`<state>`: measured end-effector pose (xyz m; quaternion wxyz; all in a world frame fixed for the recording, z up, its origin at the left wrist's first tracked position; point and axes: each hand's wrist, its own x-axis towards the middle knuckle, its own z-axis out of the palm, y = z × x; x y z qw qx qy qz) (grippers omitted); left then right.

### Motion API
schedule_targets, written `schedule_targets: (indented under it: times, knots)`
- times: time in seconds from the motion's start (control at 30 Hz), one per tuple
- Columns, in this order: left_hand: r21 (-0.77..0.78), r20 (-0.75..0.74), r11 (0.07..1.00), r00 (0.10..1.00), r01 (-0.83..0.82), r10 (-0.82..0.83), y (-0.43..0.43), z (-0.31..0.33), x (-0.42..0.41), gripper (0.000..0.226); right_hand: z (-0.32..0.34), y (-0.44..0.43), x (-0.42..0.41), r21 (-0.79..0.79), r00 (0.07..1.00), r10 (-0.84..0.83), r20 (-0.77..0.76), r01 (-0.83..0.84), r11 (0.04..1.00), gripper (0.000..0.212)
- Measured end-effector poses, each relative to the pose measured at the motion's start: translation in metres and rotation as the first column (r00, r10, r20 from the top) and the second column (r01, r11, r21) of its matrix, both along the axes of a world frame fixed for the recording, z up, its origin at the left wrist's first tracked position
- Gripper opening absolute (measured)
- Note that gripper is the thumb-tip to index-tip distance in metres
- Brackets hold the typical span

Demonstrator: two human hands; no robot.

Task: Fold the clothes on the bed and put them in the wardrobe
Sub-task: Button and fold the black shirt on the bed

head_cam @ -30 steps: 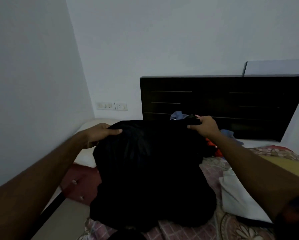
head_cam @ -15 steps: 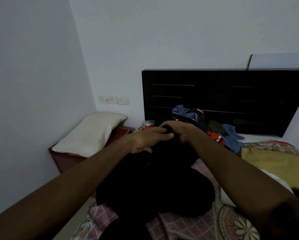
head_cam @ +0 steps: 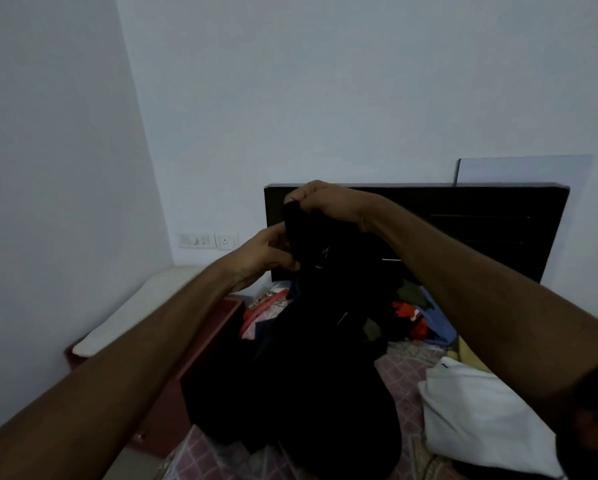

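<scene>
Now, black garment: lifted by its top and hanging in a dark bunch in the middle of the view. Its lower part rests on the bed. Its folds are hard to make out in the dim light.
Right hand: the higher of the two, with fingers curled and pinching the garment's top edge. It is in front of the upper left corner of the headboard.
Left hand: just below and to the left of the right hand. Fingers and thumb are curled round a fold at the garment's left edge.
Bed: covered with a pink checked sheet that shows to the right of the garment and below it.
Clothes pile: a loose heap of red, blue and dark green pieces on the bed behind the garment, against the foot of the headboard.
White cloth: lies on the bed to the right of the garment and apart from it, under the right forearm.
Yellow cloth: a strip showing just beyond the white cloth.
Headboard: dark and slatted, standing against the back wall.
Pale panel: rises behind the headboard's right half.
Side table: reddish, just beside the bed on its left.
Pillow: white, lying on top of the side table near the left wall.
Switch plate: on the back wall, left of the headboard and above the pillow.
</scene>
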<state>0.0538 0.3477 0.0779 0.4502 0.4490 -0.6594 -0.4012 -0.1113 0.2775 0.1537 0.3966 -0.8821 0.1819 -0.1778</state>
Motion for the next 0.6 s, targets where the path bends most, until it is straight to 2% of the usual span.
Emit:
schedule_targets:
  times: [0.07, 0.1, 0.17, 0.2, 0.27, 0.33, 0.4, 0.43, 0.5, 0.53, 0.6]
  knots:
    - [0.008, -0.008, 1.0, 1.0, 0.025, -0.025, -0.002, 0.016, -0.012, 0.039, 0.013, 0.002, -0.004, -0.017, 1.0, -0.008, 0.014, 0.008, 1.0, 0.013]
    - [0.015, -0.029, 0.999, 0.999, 0.04, -0.039, -0.003, 0.024, -0.017, 0.033, 0.019, 0.003, -0.009, 0.003, 0.999, -0.022, 0.036, 0.022, 1.0, 0.014]
    - [0.035, -0.102, 0.996, 0.992, 0.076, -0.072, -0.007, 0.029, -0.021, 0.039, 0.025, 0.0, -0.018, 0.028, 0.998, -0.039, 0.048, 0.037, 0.999, 0.016]
    - [0.031, -0.093, 0.996, 0.992, 0.084, -0.081, -0.01, 0.03, -0.023, 0.045, 0.027, -0.002, -0.025, 0.027, 0.999, -0.032, 0.042, 0.031, 0.999, 0.014]
    - [0.011, 0.048, 0.998, 0.997, 0.058, -0.059, -0.015, 0.029, -0.027, 0.054, 0.03, -0.005, -0.038, 0.031, 1.0, -0.014, 0.013, 0.014, 0.999, 0.014]
    - [-0.063, 0.317, 0.998, 0.948, -0.007, 0.027, -0.019, 0.03, -0.029, 0.045, 0.033, -0.01, -0.05, -0.031, 0.998, -0.037, -0.06, 0.035, 0.999, 0.024]
    - [-0.167, 0.601, 0.984, 0.784, -0.067, 0.155, -0.022, 0.031, -0.025, 0.023, 0.031, -0.016, -0.064, -0.19, 0.969, -0.127, -0.214, 0.086, 0.978, 0.031]
    - [-0.205, 0.698, 0.975, 0.686, -0.085, 0.206, -0.023, 0.03, -0.021, 0.021, 0.027, -0.021, -0.07, -0.281, 0.944, -0.184, -0.275, 0.104, 0.954, 0.031]
    - [-0.238, 0.793, 0.966, 0.553, -0.105, 0.256, -0.026, 0.031, -0.012, 0.018, 0.016, -0.035, -0.086, -0.423, 0.926, -0.295, -0.235, 0.175, 0.889, 0.018]
    - [-0.25, 0.803, 0.962, 0.532, -0.111, 0.27, -0.027, 0.032, -0.009, 0.013, 0.01, -0.041, -0.096, -0.459, 0.924, -0.346, -0.164, 0.239, 0.856, 0.009]
    - [-0.306, 0.749, 0.941, 0.573, -0.147, 0.333, -0.028, 0.035, -0.002, 0.01, 0.0, -0.054, -0.114, -0.514, 0.895, -0.446, -0.008, 0.379, 0.77, 0.015]
